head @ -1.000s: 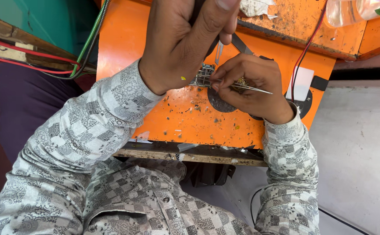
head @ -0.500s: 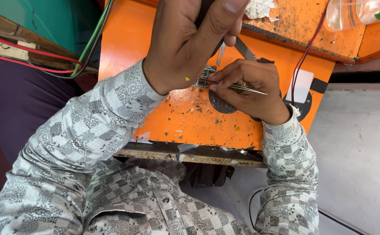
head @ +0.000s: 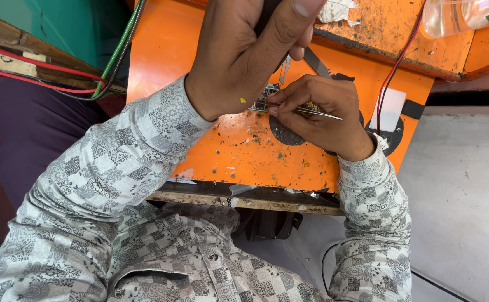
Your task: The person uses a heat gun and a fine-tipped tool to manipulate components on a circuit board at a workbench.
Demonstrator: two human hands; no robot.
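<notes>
My left hand (head: 244, 56) is raised close to the camera at the top centre, its fingers wrapped around a dark tool handle that is mostly hidden. Just below it, my right hand (head: 320, 114) pinches thin metal tweezers (head: 325, 114) whose tips reach left to a small circuit board (head: 262, 102). The board lies on the orange worktop (head: 222, 151) beside a dark round pad (head: 283, 134). My left palm covers part of the board.
A red and a black wire (head: 392, 72) run down to a white patch (head: 391, 109). A clear plastic bottle (head: 457, 14) lies at the top right. Spare metal tools (head: 317, 61) rest behind my hands. Red and green cables (head: 110, 72) cross the left.
My left hand has shifted slightly up and nearer the camera. My right hand stays on the board with the tweezers.
</notes>
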